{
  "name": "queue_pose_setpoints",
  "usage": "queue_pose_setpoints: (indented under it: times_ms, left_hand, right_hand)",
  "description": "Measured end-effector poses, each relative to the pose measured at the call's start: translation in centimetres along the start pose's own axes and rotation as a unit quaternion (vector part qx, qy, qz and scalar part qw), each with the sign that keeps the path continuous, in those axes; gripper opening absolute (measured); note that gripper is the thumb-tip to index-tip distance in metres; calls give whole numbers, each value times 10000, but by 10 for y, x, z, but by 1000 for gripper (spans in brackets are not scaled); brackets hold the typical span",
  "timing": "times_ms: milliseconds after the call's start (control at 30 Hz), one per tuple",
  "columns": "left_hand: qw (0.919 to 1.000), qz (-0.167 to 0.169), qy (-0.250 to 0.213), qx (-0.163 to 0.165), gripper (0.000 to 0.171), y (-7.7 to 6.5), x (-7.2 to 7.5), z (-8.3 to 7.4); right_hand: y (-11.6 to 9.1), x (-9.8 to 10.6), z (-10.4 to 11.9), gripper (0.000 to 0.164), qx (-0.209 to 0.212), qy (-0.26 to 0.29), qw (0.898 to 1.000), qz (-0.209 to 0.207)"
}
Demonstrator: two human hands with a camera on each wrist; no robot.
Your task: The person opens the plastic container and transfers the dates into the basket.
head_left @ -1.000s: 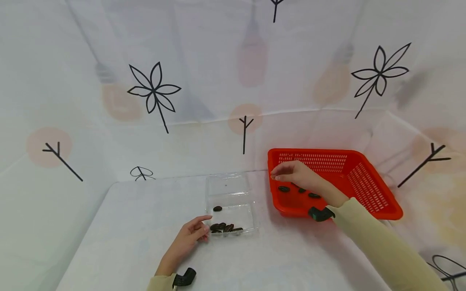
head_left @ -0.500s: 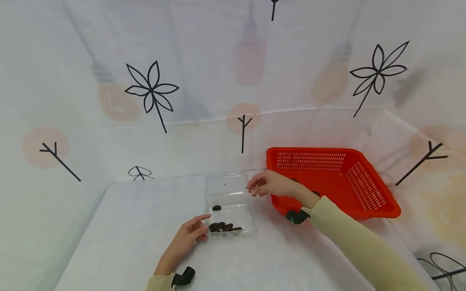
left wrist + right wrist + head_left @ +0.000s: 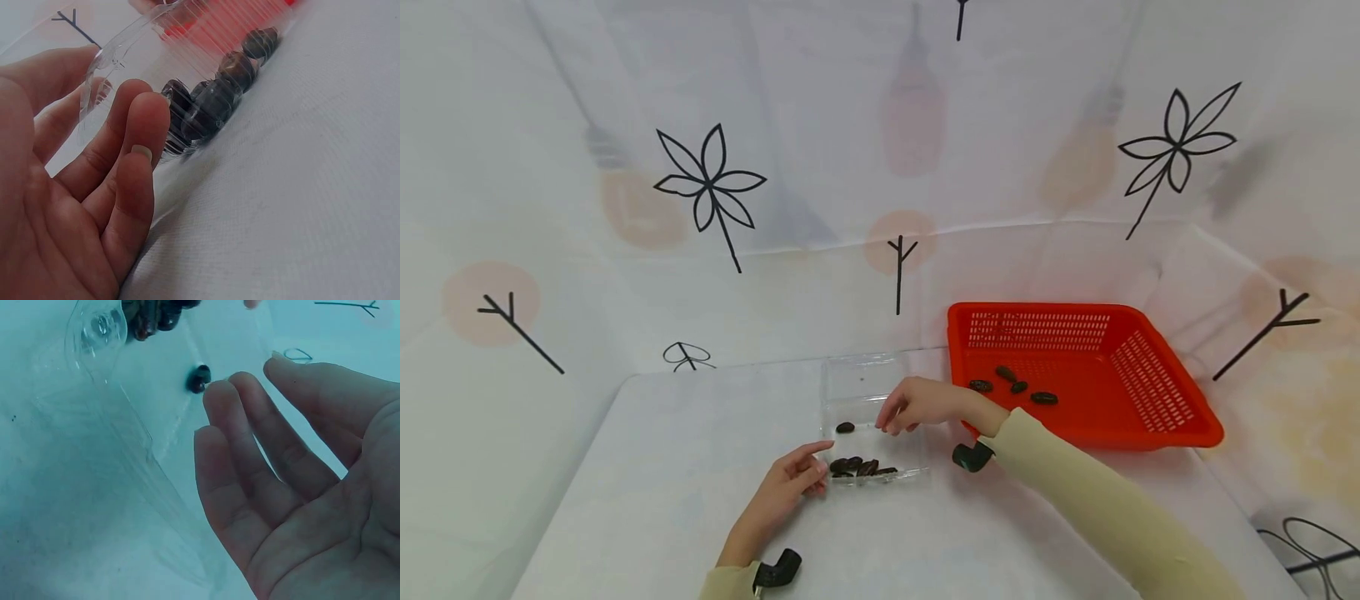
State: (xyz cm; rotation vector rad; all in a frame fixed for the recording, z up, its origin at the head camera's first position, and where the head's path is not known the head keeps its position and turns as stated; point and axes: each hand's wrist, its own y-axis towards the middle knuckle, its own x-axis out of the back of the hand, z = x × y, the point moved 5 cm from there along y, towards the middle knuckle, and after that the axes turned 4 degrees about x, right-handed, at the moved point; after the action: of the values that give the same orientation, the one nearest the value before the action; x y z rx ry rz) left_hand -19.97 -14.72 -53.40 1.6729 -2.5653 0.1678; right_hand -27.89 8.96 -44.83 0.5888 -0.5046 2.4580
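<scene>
A light touch is called for at a clear plastic box [image 3: 898, 446], where a careless push would probably send the thin-walled container skidding across the cloth-covered counter [image 3: 700, 467]; uneven pressure from the left hand [image 3: 790, 479] would be the likely cause. A lone dark oval piece [image 3: 846, 427], inside the box near its left wall, looks smooth enough to slip from a hurried pinch. The cluster of dark pieces [image 3: 854, 463] crowds the box's near wall and could be knocked about if fingers came down blindly there. The lid [image 3: 861, 382], laid back beyond the box, might be jarred by a low-swinging knuckle.

The person's right hand [image 3: 921, 402] hovers over the right side of the box, wrist bent, fingertips angled down and left; its fingers are slightly parted and loosely bent, with nothing visible between them. The left hand lies at the box's near left corner, index finger stretched toward the rim, its relaxed fingers apparently touching the plastic wall without gripping it. To the right of the box, a red basket [image 3: 1150, 421] carries four more dark pieces [image 3: 1043, 398], gathered on the side nearest the box.
</scene>
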Motion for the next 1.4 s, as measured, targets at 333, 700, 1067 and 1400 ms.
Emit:
queue_pose_setpoints:
  times_ms: [333,700,1067,1400]
  left_hand:
    - [9994,-103,47,314,46,0,2,2]
    - [9995,-53,-128,282,45,0,-1,0]
    - [9999,-68,-62,125,44,0,-1,-3]
    - [10000,-65,13,51,43,2,-1,-1]
  right_hand:
    - [15,-18,1,16,-355,-299,9979,441]
    - [27,-33,-9,14,-1008,-621,9871,1074]
    - [33,-42,-13,11,-893,-604,9787,1749]
    - [34,-44,-16,16,-991,-38,9772,1877]
